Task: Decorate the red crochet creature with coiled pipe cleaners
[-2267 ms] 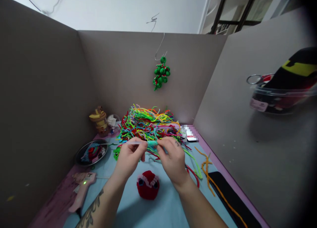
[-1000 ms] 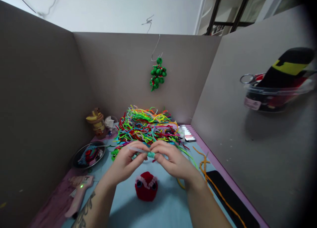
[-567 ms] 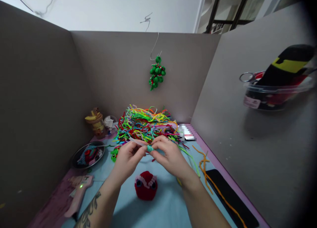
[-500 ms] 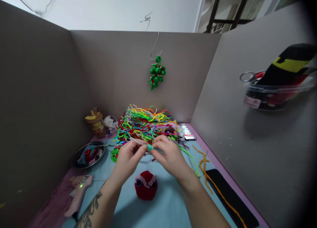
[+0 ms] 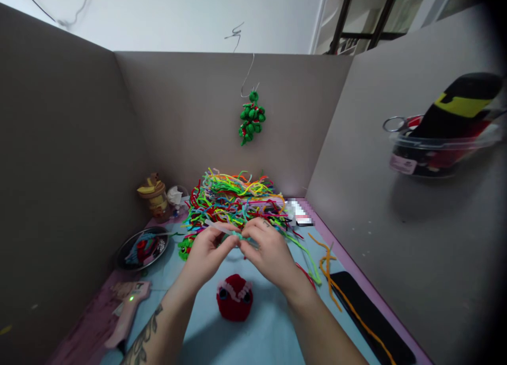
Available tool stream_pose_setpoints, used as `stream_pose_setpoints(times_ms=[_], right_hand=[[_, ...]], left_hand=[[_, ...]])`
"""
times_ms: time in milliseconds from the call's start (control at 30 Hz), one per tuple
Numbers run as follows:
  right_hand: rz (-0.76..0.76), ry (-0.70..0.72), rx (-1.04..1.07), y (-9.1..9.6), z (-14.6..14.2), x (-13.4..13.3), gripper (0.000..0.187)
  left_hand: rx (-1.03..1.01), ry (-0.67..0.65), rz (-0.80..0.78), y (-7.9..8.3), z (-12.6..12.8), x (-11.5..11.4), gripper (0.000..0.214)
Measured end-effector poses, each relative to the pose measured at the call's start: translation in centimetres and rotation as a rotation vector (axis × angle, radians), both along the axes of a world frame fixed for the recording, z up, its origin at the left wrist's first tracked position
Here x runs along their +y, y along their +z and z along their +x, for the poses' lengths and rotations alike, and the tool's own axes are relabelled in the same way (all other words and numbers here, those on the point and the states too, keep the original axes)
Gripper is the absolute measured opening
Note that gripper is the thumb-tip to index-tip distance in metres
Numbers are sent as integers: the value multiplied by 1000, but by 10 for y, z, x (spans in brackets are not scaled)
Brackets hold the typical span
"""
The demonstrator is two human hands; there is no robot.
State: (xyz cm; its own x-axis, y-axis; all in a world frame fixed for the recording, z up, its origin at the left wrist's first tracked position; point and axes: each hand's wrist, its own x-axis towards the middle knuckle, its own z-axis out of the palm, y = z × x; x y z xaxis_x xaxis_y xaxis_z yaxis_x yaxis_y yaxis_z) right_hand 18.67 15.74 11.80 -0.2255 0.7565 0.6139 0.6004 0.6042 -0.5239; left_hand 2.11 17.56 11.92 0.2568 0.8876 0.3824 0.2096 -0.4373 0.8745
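My left hand (image 5: 209, 251) is closed in a pinch around a translucent white stick (image 5: 214, 225), whose bare end pokes out above the fingers. At the stick's other end is a small teal fuzzy strand, like pipe cleaner (image 5: 237, 235), mostly covered by fingertips. My right hand (image 5: 270, 251) pinches at this teal piece, fingers curled and close to the left ones. Below both hands, a red fuzzy figure (image 5: 235, 304) with dark eyes and a pink brow rests on the blue mat (image 5: 237, 346).
Behind my hands lies a heap of coloured pipe cleaners (image 5: 233, 196). At left are a bowl (image 5: 119, 256) and a pink glue gun (image 5: 129, 312). Orange strands (image 5: 328, 259) cross a dark flat object (image 5: 372, 317) at right. A green ornament (image 5: 252, 119) hangs ahead.
The white stick has turned slightly between my fingers, and less of the teal piece shows. My right fingers have shifted over it. A red strand now shows beside my right forearm.
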Motion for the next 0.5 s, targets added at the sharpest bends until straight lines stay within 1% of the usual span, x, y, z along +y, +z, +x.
stream_pose_setpoints(times_ms=[67,200,300,400,500], right_hand=[[-22,43,31,0,0,1,3],[-72,180,83,1,5,2,23],[-109,268,62,3,10,1,28],[-154,361,-16,4,13,1,33],[-188,387,-112,4,11,0,34]], left_hand=[[21,11,62,0,-2,1,14],[55,-18,140,4,-10,1,12],[97,-102,172,8,-15,-1,13],[137,-192,193,11,-18,-3,14],[144,-254,205,12,-17,-4,16]])
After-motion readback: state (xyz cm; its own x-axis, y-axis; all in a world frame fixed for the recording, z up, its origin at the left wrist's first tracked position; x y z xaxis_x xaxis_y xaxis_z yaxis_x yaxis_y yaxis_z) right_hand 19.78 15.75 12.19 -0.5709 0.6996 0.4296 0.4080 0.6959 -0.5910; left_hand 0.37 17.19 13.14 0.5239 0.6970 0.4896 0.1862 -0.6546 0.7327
